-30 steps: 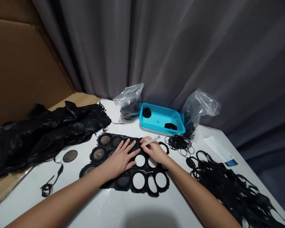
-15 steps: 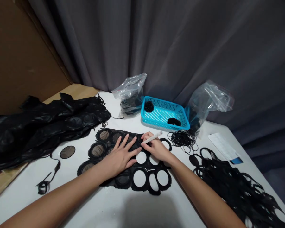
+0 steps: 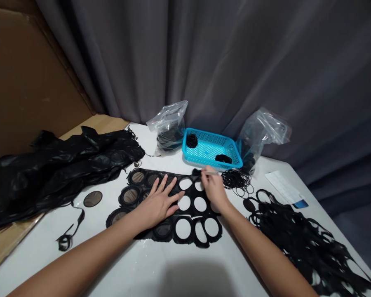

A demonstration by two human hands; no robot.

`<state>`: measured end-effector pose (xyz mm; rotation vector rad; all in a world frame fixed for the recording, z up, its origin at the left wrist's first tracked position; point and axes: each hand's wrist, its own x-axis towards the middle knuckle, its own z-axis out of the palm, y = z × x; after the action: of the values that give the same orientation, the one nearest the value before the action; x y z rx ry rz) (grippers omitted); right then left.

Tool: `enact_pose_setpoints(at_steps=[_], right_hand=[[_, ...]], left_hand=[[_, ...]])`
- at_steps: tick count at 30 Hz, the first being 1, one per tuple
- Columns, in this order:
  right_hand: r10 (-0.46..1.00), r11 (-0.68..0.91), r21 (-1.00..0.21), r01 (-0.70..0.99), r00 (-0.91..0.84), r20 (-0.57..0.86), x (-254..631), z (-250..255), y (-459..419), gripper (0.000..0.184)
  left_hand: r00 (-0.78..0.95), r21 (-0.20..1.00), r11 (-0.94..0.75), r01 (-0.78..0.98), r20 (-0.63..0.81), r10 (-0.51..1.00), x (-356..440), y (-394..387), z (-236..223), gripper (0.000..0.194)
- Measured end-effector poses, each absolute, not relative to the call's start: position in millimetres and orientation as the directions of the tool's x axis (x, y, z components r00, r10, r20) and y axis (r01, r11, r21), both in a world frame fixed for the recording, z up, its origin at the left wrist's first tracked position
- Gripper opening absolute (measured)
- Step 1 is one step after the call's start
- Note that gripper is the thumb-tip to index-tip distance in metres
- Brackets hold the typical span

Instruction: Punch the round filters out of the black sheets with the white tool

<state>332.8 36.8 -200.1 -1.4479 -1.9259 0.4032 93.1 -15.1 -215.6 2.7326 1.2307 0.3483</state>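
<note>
A black rubbery sheet (image 3: 170,239) with rows of round ring shapes lies flat on the white table. Some circles are dark, and others are open holes with white table showing through. My left hand (image 3: 159,204) rests palm down on the sheet's middle, fingers spread. My right hand (image 3: 214,187) is closed around a slim pale stick-like tool (image 3: 210,173) at the sheet's far right corner. A small black piece (image 3: 196,172) is at its fingertips; whether it is gripped is unclear. The tool's working end is not clearly visible.
Behind the sheet stands a blue basket (image 3: 204,163) with two black bundles, flanked by clear bags (image 3: 170,132). Thin black rings (image 3: 236,181) and black scraps (image 3: 303,239) lie to the right. Crumpled black sheets (image 3: 71,165) and a loose dark disc (image 3: 92,199) lie left.
My right hand has moved right and away from me, off the sheet's middle. A white hole now shows where its fingers were. My left hand has stayed on the sheet.
</note>
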Motion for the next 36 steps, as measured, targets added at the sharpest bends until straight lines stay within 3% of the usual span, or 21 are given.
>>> enact_pose_setpoints(at_steps=[4,7,10,14,19,36], right_hand=[[0.910,0.316,-0.607,0.729,-0.051,0.412,348,-183,51,0.016],[0.894,0.423,-0.609,0.671,-0.199,0.401,322,-181,53,0.014],[0.844,0.531,-0.645,0.549,-0.410,0.346,286,-189,51,0.014],[0.787,0.545,-0.710,0.447,-0.566,0.247,262,-199,47,0.012],[0.790,0.448,-0.790,0.418,-0.600,0.130,265,-199,47,0.007],[0.778,0.475,-0.753,0.455,-0.617,0.117,263,-197,45,0.008]], left_hand=[[0.659,0.240,-0.670,0.702,0.136,0.740,86,-14,-210,0.056],[0.644,0.233,-0.657,0.717,0.142,0.752,69,-15,-206,0.062],[0.630,0.192,-0.653,0.733,0.169,0.758,48,-21,-207,0.054],[0.623,0.167,-0.647,0.744,0.174,0.762,36,-30,-213,0.055],[0.603,0.166,-0.623,0.765,0.155,0.782,38,-31,-216,0.056],[0.595,0.153,-0.614,0.774,0.154,0.789,40,-31,-218,0.056]])
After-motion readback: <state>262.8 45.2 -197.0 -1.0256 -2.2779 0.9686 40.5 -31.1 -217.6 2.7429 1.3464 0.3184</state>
